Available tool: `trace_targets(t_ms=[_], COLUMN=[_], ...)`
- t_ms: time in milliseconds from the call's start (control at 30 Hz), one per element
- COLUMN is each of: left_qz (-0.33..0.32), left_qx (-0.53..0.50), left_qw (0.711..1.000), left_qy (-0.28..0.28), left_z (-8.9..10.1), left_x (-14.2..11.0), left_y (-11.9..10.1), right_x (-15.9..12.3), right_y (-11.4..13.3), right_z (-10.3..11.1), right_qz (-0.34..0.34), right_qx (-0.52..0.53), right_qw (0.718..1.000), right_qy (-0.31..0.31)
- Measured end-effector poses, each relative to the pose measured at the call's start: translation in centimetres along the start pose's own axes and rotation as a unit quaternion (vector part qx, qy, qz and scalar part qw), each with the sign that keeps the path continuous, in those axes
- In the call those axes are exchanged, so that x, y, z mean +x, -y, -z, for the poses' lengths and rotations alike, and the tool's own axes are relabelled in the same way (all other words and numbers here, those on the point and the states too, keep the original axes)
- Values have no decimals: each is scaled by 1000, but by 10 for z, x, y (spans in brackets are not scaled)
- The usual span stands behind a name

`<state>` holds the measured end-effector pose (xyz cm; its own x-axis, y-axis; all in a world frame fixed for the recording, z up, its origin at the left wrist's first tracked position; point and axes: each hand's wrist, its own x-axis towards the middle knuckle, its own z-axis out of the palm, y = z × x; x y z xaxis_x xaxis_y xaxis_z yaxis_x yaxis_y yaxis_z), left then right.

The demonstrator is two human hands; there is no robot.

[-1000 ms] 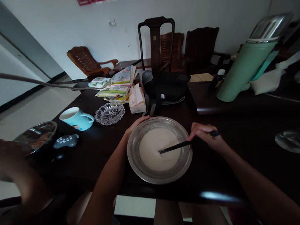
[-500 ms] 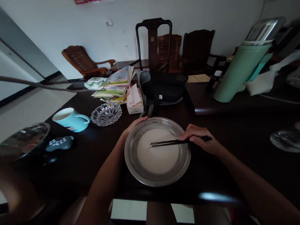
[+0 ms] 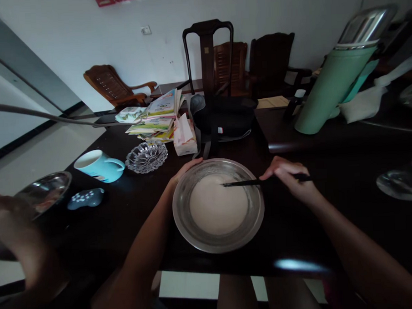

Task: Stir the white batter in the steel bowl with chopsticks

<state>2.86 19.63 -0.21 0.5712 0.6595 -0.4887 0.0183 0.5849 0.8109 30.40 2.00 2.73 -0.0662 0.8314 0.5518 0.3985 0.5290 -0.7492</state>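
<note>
A metal bowl (image 3: 184, 230) was set on the dark table (image 3: 298, 232) between the two hands, which were kept well apart. Its far left side was touched by the left hand (image 3: 189, 166); because the fingers were partly hidden by the bowl, it could not be told whether the rim was gripped or only steadied. A pair of black chopsticks (image 3: 246, 183) was clamped in the right hand (image 3: 289, 176), near the right side of the rim, and their tips were dipped in the pale liquid (image 3: 218, 208) toward its far edge. To the left of the left hand, a glass dish (image 3: 147, 158), a light blue mug (image 3: 100, 167) and a second metal bowl (image 3: 65, 179) were seen, with another person's arm (image 3: 27, 242) blurred beside that bowl. Beyond the left hand, a tissue pack (image 3: 185, 139) was placed in front of a pile of books (image 3: 163, 108), and a black bag (image 3: 225, 119) was laid to the right of the pack. Beyond the right hand, a green flask (image 3: 336, 89) was stood next to a small dark bottle (image 3: 294, 106).
</note>
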Motion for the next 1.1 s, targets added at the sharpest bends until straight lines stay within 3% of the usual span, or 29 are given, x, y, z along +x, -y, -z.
trace_targets(t_ms=[100, 267, 333, 433, 500, 600, 667, 767, 867, 1033, 1100], left_qz=[-2, 12, 21, 38, 43, 34, 31, 39, 39, 23, 20], left_qx=[0, -13, -21, -39, -50, -52, -51, -50, -48, -48, -46], left_qw=[1000, 1000, 1000, 998, 998, 998, 998, 998, 998, 998, 998], left_qy=[-12, -7, -10, -6, -2, -9, -17, -26, -14, 13, 27], left_z=[0, -1, 0, 0, 0, 0, 1, 1, 0, 1, 3], left_x=[1, 1, 0, 0, 0, 0, 1, 1, 0, 2, 4], left_y=[0, 0, -1, -2, -3, -3, -2, -2, -2, -2, -1], right_x=[-1, 0, 0, -2, -3, 0, 1, 1, -2, 0, 1], right_y=[1, 6, 5, 3, 3, 4, 5, 6, 7, 8, 7], right_z=[2, -13, -10, -1, 0, -7, -11, -5, 1, -9, -9], right_qz=[-34, 24, 47, 5, -2, 23, 68, 40, 2, 41, 53], right_qx=[64, 26, 8, 31, 64, 30, 14, -23, 34, 25, -4], right_qw=[997, 992, 994, 999, 998, 993, 989, 998, 999, 991, 993], right_qy=[-29, 118, 102, 8, -1, 110, 133, 45, -10, 124, 106])
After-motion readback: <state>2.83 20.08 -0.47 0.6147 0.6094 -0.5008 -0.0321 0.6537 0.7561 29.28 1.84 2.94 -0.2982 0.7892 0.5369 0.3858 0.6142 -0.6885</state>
